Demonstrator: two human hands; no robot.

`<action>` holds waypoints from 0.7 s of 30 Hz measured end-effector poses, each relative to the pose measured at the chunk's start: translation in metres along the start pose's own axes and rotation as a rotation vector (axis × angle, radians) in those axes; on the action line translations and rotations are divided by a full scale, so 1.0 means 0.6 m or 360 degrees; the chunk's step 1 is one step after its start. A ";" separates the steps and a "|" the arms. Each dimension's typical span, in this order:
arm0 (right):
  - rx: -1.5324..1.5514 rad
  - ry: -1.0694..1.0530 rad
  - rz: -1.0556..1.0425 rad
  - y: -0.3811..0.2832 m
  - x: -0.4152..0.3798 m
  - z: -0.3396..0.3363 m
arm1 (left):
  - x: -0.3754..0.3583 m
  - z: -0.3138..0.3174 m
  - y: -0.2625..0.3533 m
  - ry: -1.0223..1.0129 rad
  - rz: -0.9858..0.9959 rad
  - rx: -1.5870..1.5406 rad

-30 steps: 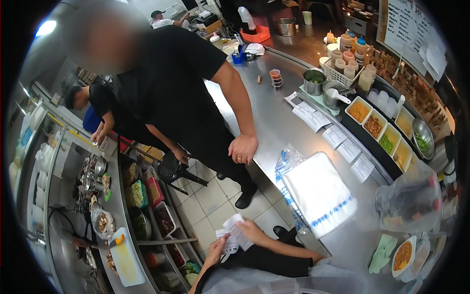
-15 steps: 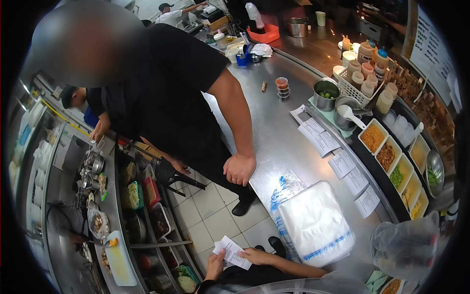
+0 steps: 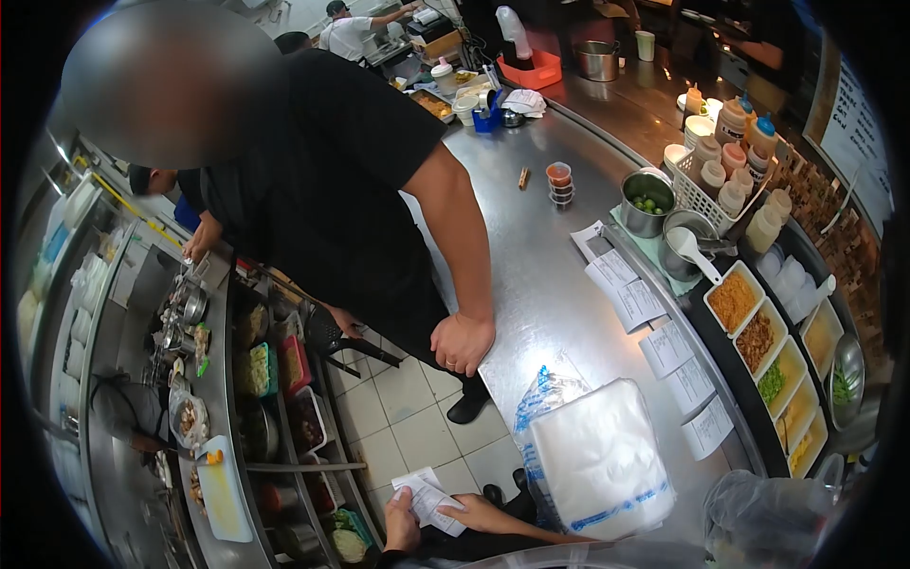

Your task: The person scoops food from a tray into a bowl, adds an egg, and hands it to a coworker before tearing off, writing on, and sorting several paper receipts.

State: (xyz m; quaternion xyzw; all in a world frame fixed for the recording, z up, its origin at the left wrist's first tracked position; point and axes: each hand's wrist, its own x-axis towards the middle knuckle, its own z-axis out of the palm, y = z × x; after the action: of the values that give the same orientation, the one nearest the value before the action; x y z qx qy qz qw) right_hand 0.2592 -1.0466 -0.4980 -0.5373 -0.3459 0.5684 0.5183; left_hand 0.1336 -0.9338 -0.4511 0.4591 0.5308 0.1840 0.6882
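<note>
At the bottom of the head view, my left hand [image 3: 402,524] pinches the left side of some white printed order slips [image 3: 428,495]. My right hand [image 3: 474,514] is closed on their right edge. More than one sheet shows, overlapping, held above the tiled floor. Just right of my right forearm, a stack of clear plastic bags [image 3: 602,455] with blue print lies on the steel counter [image 3: 512,275].
A person in a black shirt [image 3: 313,180] leans a hand on the counter's left edge. Other slips [image 3: 664,351] line the right side, beside trays of toppings [image 3: 735,302] and sauce bottles [image 3: 730,123]. A cutting board [image 3: 227,498] and food bins [image 3: 308,422] are at left.
The view has shifted a little, so the counter items sit farther right. Both hands, still holding the slips, appear slightly lower and farther left. The slips are angled a little differently.
</note>
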 end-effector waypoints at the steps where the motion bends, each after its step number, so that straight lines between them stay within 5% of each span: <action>1: 0.0001 -0.0004 0.0001 0.003 0.003 0.004 | -0.003 0.011 0.005 0.0004 -0.0001 -0.0001; 4: 0.0091 0.0132 -0.0227 0.029 0.018 0.027 | -0.011 0.034 0.018 0.0070 0.0114 -0.0258; 10: 0.0211 -0.0239 0.0088 0.034 0.032 0.035 | -0.011 0.030 0.014 0.0114 0.0225 -0.0376; 21: -0.0394 -0.0254 0.0218 0.003 0.006 0.041 | -0.004 -0.028 -0.047 0.0265 0.0152 -0.0338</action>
State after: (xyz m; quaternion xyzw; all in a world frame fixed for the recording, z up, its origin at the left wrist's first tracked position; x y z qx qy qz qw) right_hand 0.2355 -1.0394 -0.4964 -0.5725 -0.4159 0.5964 0.3790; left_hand 0.1108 -0.9425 -0.4731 0.3915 0.5411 0.3091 0.6771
